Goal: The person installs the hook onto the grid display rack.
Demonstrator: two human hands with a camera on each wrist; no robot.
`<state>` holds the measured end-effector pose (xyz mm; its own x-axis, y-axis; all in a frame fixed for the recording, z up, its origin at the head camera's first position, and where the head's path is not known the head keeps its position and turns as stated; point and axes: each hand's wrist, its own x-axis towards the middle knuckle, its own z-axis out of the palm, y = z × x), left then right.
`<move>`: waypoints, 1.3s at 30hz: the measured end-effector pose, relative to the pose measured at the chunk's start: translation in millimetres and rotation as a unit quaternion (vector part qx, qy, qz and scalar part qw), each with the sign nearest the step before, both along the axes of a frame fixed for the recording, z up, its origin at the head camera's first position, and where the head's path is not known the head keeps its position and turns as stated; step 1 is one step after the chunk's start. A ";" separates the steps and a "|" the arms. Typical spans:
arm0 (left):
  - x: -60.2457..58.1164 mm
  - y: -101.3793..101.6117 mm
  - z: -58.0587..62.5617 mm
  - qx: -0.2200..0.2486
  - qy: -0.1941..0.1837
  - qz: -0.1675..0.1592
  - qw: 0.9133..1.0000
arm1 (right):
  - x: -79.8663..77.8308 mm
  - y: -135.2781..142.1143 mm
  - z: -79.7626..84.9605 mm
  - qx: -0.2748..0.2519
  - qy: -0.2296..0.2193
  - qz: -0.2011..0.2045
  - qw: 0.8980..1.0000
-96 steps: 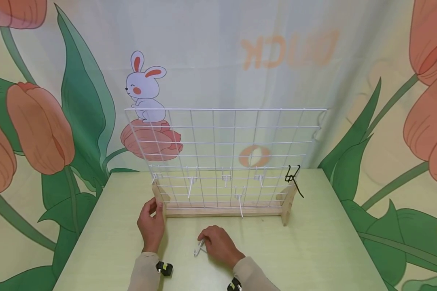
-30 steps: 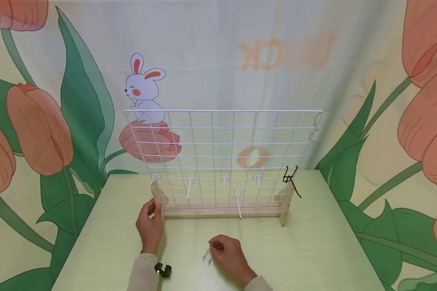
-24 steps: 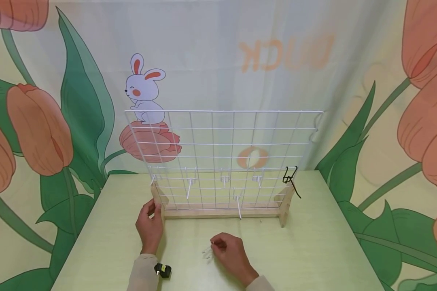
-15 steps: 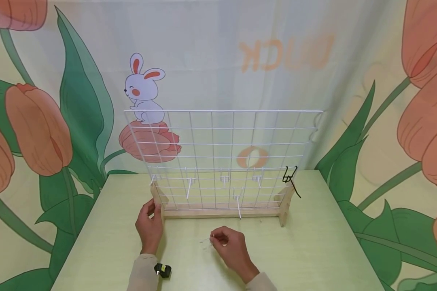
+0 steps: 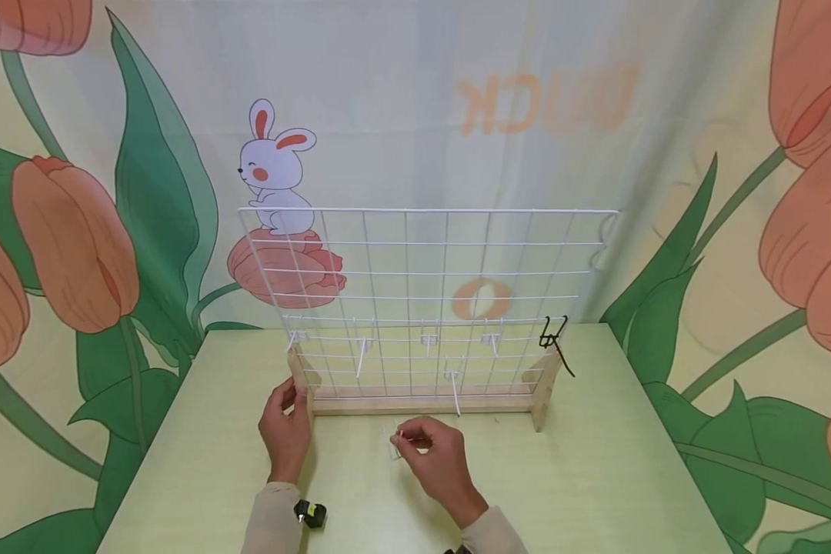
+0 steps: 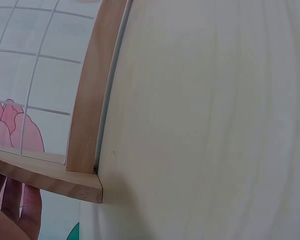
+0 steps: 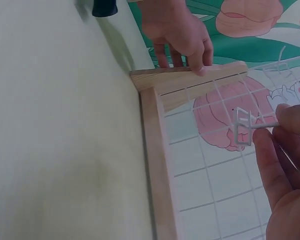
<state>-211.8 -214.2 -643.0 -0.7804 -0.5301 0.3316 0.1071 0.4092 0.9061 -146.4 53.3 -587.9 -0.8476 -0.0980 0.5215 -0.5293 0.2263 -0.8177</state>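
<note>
A white wire grid panel (image 5: 426, 210) stands upright in a wooden base (image 5: 422, 405). My left hand (image 5: 284, 435) holds the base's left end piece (image 6: 60, 177), thumb on one side and fingers on the other. In front of the panel, my right hand (image 5: 438, 454) pinches a white wire hook (image 7: 243, 131) by its straight prong between thumb and fingers. The hook's bracket end points away from the fingertips, toward the grid. Several white hooks (image 5: 428, 340) hang on the lower half of the panel, one of them lower than the others.
A black wire hook (image 5: 552, 339) hangs at the panel's right side. The stand rests on a pale table (image 5: 582, 477). Behind it hangs a curtain (image 5: 402, 115) printed with tulips and a rabbit. A small black device (image 5: 310, 513) sits at the left wrist.
My right hand has picked the white hook up off the table, turned it round and moved forward toward the panel with it. The left hand has stayed on the base.
</note>
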 end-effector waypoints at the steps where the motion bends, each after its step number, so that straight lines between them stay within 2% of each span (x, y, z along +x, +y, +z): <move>1: 0.0 -0.1 -0.1 0.000 0.000 0.000 1.000 | -1.4 -0.8 2.0 0.003 0.010 -0.003 1.000; 7: 1.2 -0.9 0.4 0.002 -0.001 -0.001 1.000 | -13.8 -6.2 14.1 0.032 0.091 -0.028 0.995; 10: 1.6 -1.1 0.8 -0.001 -0.006 0.001 1.000 | -21.5 -9.5 19.5 0.036 0.116 -0.039 0.992; 17: 1.0 -1.6 1.5 -0.001 -0.012 0.002 1.000 | -43.3 -16.3 29.1 0.037 0.119 -0.067 0.990; 23: 0.9 -0.9 1.5 -0.001 -0.015 0.001 1.000 | -60.4 -21.6 33.1 0.070 0.127 -0.100 0.984; 31: 1.0 0.1 2.3 0.007 -0.006 -0.005 1.000 | -68.6 -24.5 35.3 0.110 0.191 -0.124 0.968; 39: 1.1 -0.5 1.9 0.016 -0.010 -0.004 1.000 | -72.6 -25.3 26.2 0.136 0.196 -0.132 0.962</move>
